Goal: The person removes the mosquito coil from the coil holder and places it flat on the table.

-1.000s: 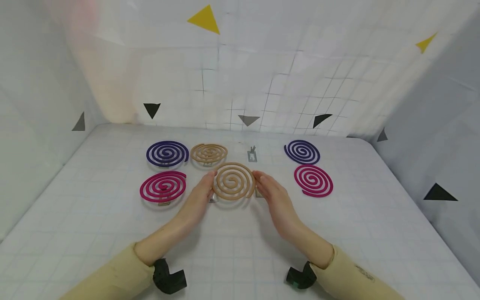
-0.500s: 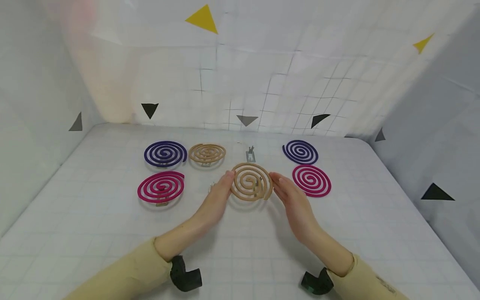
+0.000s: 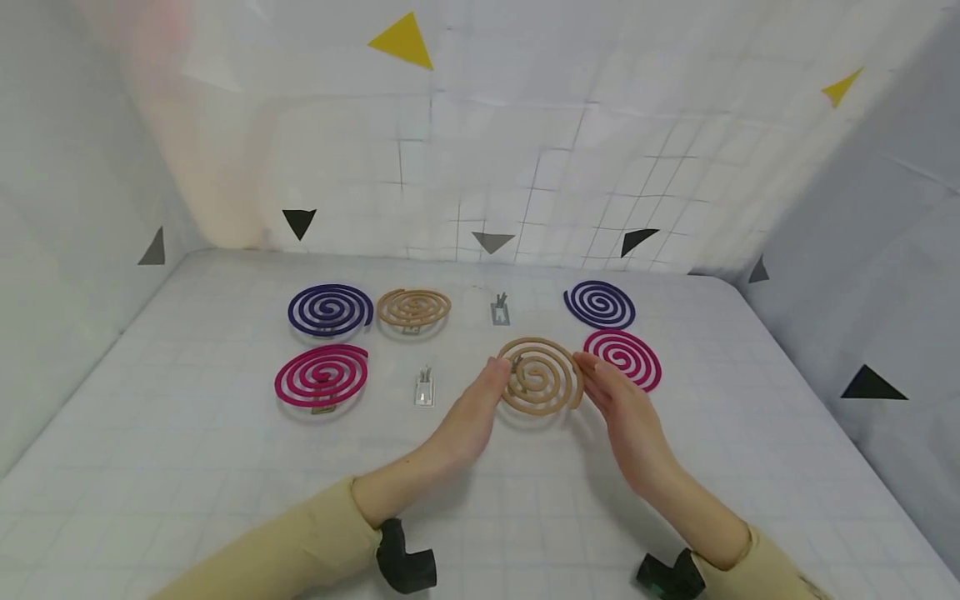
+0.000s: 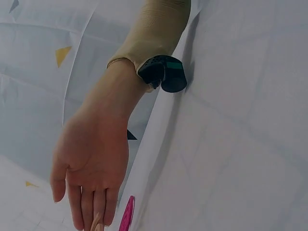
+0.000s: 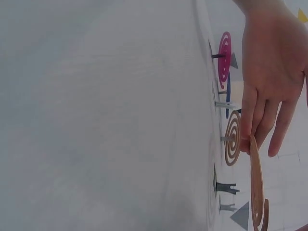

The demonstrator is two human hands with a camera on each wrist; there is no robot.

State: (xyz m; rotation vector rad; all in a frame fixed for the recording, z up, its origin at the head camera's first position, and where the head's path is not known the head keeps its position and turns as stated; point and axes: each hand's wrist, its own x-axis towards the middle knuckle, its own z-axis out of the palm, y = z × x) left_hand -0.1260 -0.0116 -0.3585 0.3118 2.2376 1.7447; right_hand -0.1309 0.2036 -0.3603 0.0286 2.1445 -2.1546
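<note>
1. A tan spiral coil (image 3: pixel 536 379) is held above the table right of the middle, raised off the surface and tipped slightly.
2. The left hand (image 3: pixel 471 417) meets the coil's left edge with its fingertips; in the left wrist view its fingers are long and straight, side by side, with the thumb apart.
3. The right hand (image 3: pixel 628 417) touches the coil's right edge, its fingers also extended, so the coil is pressed between the two hands.
4. A dark metal stand (image 3: pixel 516 375) shows through the coil's left part. The right wrist view seems to leave a gap between coil and stand, but it is dim there and I cannot be sure.
5. Just beyond the right hand's fingers lies a pink coil (image 3: pixel 620 358), partly hidden by them, and on its far side a blue coil (image 3: pixel 598 304).
6. Left of the left hand rises a bare silver stand (image 3: pixel 424 390); a second silver stand (image 3: pixel 500 312) is farther off, near the middle.
7. On the left, three coils sit raised on supports: a near magenta coil (image 3: pixel 322 377), a far purple coil (image 3: pixel 328 308), and a flat beige coil (image 3: pixel 412 308) just right of the purple one.
8. Beneath everything spreads a white tabletop (image 3: pixel 225 500) with faint grid lines.
</note>
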